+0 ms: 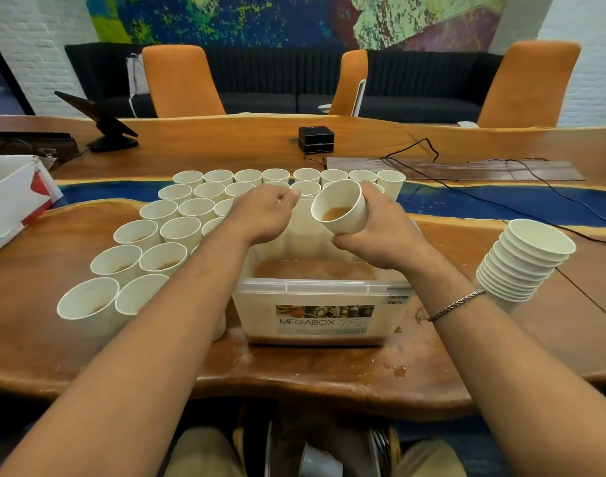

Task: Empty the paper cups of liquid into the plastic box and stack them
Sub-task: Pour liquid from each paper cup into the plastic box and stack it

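My right hand (380,232) grips a white paper cup (341,210) tilted toward me over the clear plastic box (324,287); brown liquid shows inside the cup. Brown liquid lies in the bottom of the box. My left hand (263,215) hovers over the box's far left corner beside the cups, fingers curled, thumb and forefinger pinched; I cannot see anything in it. Several white cups (139,235) with liquid stand in rows left of and behind the box. A tilted stack of empty cups (521,263) stands to the right.
Brown spills (398,370) dot the wooden table (329,383) in front and right of the box. A white cardboard box (12,197) sits at far left. A black cube (316,139), cables (501,201) and a tablet stand (105,129) lie behind; orange chairs beyond.
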`<action>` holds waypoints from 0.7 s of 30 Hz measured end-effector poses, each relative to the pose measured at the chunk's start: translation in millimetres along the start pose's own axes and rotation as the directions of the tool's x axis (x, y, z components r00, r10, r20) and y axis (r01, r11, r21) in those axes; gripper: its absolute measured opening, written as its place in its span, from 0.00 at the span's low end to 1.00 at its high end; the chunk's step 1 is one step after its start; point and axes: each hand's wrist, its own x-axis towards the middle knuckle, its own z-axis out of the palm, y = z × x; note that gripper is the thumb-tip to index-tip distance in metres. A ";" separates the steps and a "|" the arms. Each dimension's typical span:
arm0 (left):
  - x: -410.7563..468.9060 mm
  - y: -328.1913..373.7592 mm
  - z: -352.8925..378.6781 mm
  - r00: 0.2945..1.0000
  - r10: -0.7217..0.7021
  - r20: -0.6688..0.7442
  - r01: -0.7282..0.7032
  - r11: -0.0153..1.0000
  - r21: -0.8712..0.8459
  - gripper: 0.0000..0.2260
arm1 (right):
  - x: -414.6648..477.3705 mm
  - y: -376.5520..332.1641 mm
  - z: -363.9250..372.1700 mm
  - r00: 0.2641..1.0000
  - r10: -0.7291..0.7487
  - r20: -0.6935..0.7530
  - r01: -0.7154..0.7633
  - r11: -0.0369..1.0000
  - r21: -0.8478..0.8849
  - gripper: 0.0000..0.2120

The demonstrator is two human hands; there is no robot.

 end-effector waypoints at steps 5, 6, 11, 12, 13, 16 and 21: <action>-2.7 4.1 -2.0 1.000 0.006 -0.014 -0.006 1.000 -0.001 0.24 | -3.4 -2.3 -2.4 0.999 -0.016 -0.034 0.013 0.997 -0.082 0.33; -2.8 4.2 -1.8 1.000 0.004 -0.014 -0.004 1.000 0.001 0.24 | -3.9 -2.8 -3.0 0.999 -0.020 -0.039 0.016 0.996 -0.089 0.33; -3.6 5.4 -1.6 1.000 0.002 -0.003 -0.002 1.000 0.022 0.23 | -3.9 -2.9 -3.8 0.999 -0.026 -0.042 0.022 0.995 -0.098 0.35; -3.7 5.7 -2.0 1.000 0.001 -0.002 -0.001 1.000 0.025 0.23 | -3.8 -2.9 -3.7 0.999 -0.026 -0.045 0.022 0.994 -0.103 0.36; -3.9 5.9 -2.5 1.000 0.002 -0.003 -0.001 1.000 0.028 0.23 | -3.6 -2.5 -3.6 0.998 -0.028 -0.050 0.022 0.994 -0.111 0.36; -4.8 6.6 -2.8 1.000 0.009 -0.008 -0.009 0.999 0.038 0.23 | -4.1 -2.9 -2.8 0.998 -0.031 -0.063 0.022 0.990 -0.139 0.35; -6.1 7.1 -2.6 1.000 0.015 -0.010 -0.014 0.998 0.055 0.24 | -4.2 -3.3 -2.3 0.996 -0.045 -0.078 0.030 0.981 -0.191 0.32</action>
